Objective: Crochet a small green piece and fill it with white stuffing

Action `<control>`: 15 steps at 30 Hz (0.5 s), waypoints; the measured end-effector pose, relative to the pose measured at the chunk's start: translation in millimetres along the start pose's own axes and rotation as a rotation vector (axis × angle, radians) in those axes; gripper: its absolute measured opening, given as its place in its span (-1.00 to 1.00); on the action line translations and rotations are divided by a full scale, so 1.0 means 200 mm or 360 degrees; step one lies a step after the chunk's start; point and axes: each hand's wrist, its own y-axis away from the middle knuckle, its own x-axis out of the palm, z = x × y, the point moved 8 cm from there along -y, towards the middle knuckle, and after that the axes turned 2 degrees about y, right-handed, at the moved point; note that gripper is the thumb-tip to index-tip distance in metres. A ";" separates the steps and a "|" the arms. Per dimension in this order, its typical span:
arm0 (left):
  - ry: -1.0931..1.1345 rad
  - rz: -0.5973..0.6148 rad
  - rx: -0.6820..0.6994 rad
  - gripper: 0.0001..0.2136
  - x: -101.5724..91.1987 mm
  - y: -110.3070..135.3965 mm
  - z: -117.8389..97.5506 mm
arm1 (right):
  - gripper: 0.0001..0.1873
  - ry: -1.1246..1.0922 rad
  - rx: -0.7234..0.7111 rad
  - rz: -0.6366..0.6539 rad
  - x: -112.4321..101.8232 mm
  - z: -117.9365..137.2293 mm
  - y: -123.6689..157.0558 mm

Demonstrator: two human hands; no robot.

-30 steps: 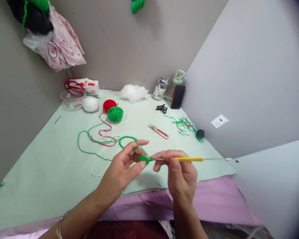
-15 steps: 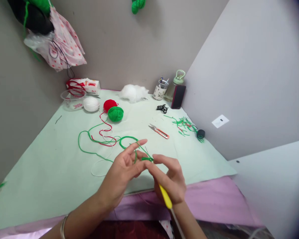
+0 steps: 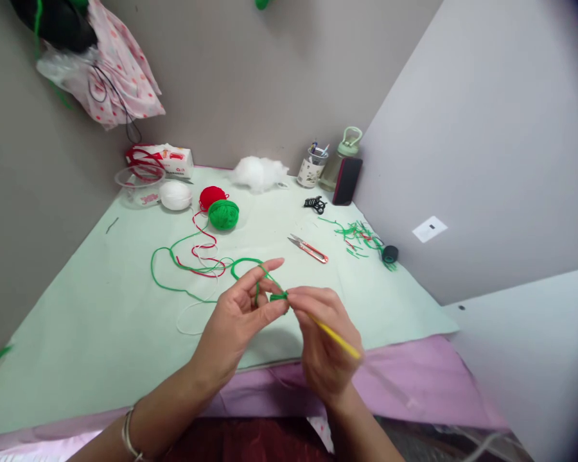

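Green crochet piece (image 3: 278,297) is up off the bench (image 3: 101,346) near its front edge, right where both hands meet. Left hand (image 3: 241,321) has it pinched between thumb and fingers, with a green strand (image 3: 270,276) running over the raised index finger. Right hand (image 3: 325,353) is closed around a yellow-handled hook (image 3: 336,336), fingertips right up against the work; can't tell where the hook tip sits because the fingers cover it. As for handling, I'd guess this thing weighs next to nothing and is soft and squishy, so no muscle needed. It doesn't look slippery or fragile, but I'd expect live loops to pull out if you tug the strand. Best hold imo is the finished fabric just beside the working edge, lightly, so it doesn't squash or twist. Grip the hook by its stiff handle. Green ball (image 3: 224,215) sits farther back, beside the red one (image 3: 212,196).
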 end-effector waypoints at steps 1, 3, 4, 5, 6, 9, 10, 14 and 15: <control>0.0027 -0.0017 -0.0005 -0.49 -0.01 0.00 0.01 | -0.52 0.0122 -0.0103 0.0002 0.00 0.02 0.01; 0.0145 0.0010 -0.0126 -0.50 0.00 -0.01 0.04 | -0.49 0.0251 -0.0210 0.0011 0.00 0.04 0.02; 0.0218 0.0042 -0.0225 -0.52 0.00 -0.01 0.06 | -0.52 0.0218 -0.0178 0.0002 -0.01 0.03 0.01; 0.0285 0.0073 -0.0316 -0.54 0.01 -0.02 0.07 | -0.58 0.0115 -0.0077 -0.0026 -0.02 0.00 0.00; 0.0331 0.0098 -0.0383 -0.56 0.01 -0.02 0.08 | -0.65 -0.0034 0.0069 -0.0073 -0.04 -0.04 -0.02; 0.0334 0.0110 -0.0358 -0.62 0.01 -0.03 0.05 | -0.78 -0.0533 0.0492 -0.0217 -0.07 -0.14 -0.04; 0.0291 0.0120 -0.0320 -0.63 0.01 -0.03 0.04 | -0.79 -0.0652 0.0567 -0.0223 -0.06 -0.16 -0.04; 0.0062 0.0180 -0.0187 -0.62 0.04 -0.02 0.02 | -0.84 -0.0705 0.0583 -0.0089 0.00 -0.16 -0.04; 0.0022 0.0193 -0.0163 -0.63 0.04 -0.01 0.02 | -0.84 -0.0685 0.0592 -0.0075 0.01 -0.16 -0.03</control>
